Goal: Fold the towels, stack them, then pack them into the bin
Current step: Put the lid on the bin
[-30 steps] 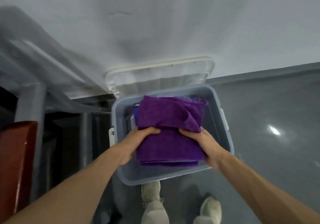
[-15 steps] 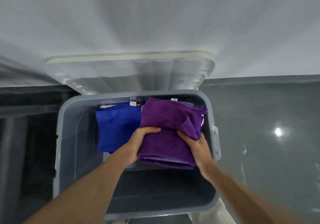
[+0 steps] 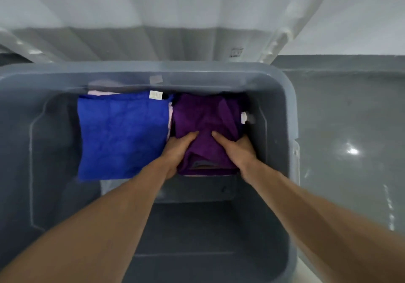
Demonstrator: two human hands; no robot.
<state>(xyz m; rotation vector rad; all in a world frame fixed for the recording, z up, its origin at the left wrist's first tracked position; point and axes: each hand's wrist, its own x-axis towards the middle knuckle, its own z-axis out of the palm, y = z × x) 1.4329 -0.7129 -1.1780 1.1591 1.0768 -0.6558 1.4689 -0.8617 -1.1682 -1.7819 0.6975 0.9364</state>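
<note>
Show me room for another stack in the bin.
Bare: the grey plastic bin floor from the towels' near edges to the near wall, plus a strip between the folded blue towel and the left wall. Crowded: far right, where the left hand and right hand grip the folded purple towel stack.

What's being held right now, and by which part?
The purple towel stack, down inside the bin. The left hand grips its near-left side and the right hand its near-right side, thumbs on top.
</note>
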